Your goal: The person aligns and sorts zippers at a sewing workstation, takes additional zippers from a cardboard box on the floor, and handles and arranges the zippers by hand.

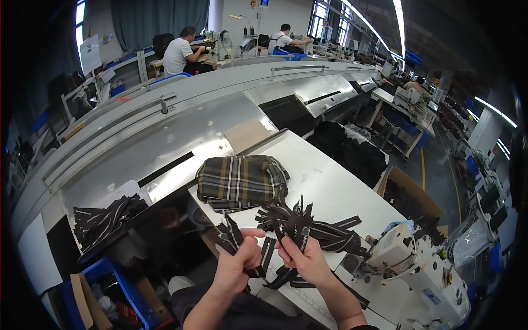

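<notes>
My left hand (240, 264) is closed around a few dark zippers with metal teeth, their ends sticking up above the thumb. My right hand (301, 257) grips a thicker bunch of zippers (296, 223), fanned out at the top. Both hands are close together over the front of the white table (308, 165). Behind the right hand lies a pile of loose zippers (335, 236), partly hidden by the held bunch. A folded plaid cloth piece (239, 179) rests on the table beyond my hands.
A white sewing machine (396, 253) stands at the right. More zippers (110, 217) lie on the metal ledge at left, above a blue crate (115, 275). A cardboard box (410, 192) and black fabric (346, 154) are beyond the table. Several people sit at machines farther off.
</notes>
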